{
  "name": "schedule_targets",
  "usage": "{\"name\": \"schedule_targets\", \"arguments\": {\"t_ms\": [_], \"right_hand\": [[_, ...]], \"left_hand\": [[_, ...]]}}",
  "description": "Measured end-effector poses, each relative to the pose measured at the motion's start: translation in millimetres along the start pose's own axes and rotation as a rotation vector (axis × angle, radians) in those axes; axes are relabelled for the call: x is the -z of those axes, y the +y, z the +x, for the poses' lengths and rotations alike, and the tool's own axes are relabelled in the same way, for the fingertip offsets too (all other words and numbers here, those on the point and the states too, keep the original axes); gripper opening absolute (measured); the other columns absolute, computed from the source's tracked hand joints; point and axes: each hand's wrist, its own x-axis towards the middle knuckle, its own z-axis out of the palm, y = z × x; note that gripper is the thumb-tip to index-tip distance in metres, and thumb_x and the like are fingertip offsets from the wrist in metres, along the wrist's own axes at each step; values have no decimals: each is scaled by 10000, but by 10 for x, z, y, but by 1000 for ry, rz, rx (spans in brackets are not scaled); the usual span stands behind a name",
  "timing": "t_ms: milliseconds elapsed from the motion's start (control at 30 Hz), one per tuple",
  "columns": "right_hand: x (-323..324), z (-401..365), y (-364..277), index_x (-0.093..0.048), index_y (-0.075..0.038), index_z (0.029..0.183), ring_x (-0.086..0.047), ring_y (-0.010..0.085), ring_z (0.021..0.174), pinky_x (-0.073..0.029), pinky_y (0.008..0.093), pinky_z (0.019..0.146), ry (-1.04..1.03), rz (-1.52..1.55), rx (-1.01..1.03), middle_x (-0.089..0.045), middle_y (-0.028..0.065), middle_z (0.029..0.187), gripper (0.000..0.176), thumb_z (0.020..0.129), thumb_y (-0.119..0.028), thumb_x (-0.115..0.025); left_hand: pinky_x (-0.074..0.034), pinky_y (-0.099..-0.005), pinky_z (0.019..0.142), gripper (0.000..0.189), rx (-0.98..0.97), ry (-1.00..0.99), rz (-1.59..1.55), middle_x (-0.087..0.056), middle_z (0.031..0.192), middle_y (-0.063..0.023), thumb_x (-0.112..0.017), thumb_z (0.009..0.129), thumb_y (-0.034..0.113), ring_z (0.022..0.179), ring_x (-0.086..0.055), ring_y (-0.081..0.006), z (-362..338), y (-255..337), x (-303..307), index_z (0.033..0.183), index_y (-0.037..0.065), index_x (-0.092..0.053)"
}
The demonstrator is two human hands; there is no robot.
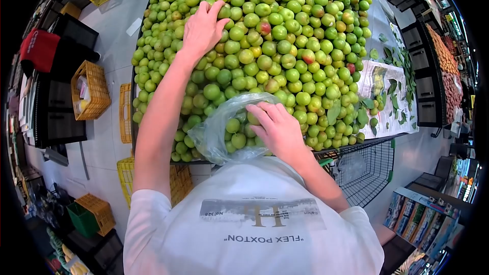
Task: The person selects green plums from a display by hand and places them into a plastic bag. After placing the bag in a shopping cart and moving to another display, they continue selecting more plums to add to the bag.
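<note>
A wide heap of green plums (265, 63), some blushed red, fills the stand in front of me. My left hand (202, 28) reaches to the upper left of the heap; thumb and fingers are apart, resting among the plums, and none is clearly gripped. Close to my body, a clear plastic bag (211, 135) gapes over the near edge of the pile, with several green plums showing in and through it. My right hand (277, 126) is on the right side of its mouth, fingers curled on the film; their tips are partly hidden.
Printed paper (407, 89) with loose leaves lies right of the heap. A wire shopping cart (367, 173) stands below the stand's right front. Yellow crates (91, 91) are on the floor at left, near a person in a red top (39, 50).
</note>
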Motion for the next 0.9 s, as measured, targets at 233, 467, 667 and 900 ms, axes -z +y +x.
{"name": "schedule_targets", "arguments": {"t_ms": [233,467,667,900], "right_hand": [[-375,35,43,-659,-155,1299,-557,253,1070,-496,375,891,-53,-193,168,-578,64,1194,501,804,-162,-730],[-400,-28,35,-665,-175,1316,-522,291,1199,-437,413,979,27,-179,145,-556,110,1309,471,846,-137,-688],[-377,-106,79,-637,-177,1356,-463,318,1380,-398,470,1043,19,-194,15,-527,107,1423,550,822,-189,-769],[-344,-168,256,-607,-147,1389,-426,308,1447,-385,501,1049,66,-148,-21,-506,93,1499,627,799,-205,-813]], "left_hand": [[-547,-442,756,445,-18,44,-112,-608,1091,-114,-737,930,319,893,-663,-327,-6,-102,-32,1303,133,-581],[-521,-317,719,386,-9,282,-283,-601,978,-74,-792,896,185,800,-598,-196,-39,-63,-98,1217,67,-613],[-504,-263,699,435,116,448,-650,-625,1004,-59,-821,844,102,780,-602,-141,-177,399,304,1211,37,-596],[-506,-334,821,550,-124,-48,-974,-622,1090,-127,-865,791,97,938,-628,-242,-1539,1334,1057,1230,1,-548]]}}
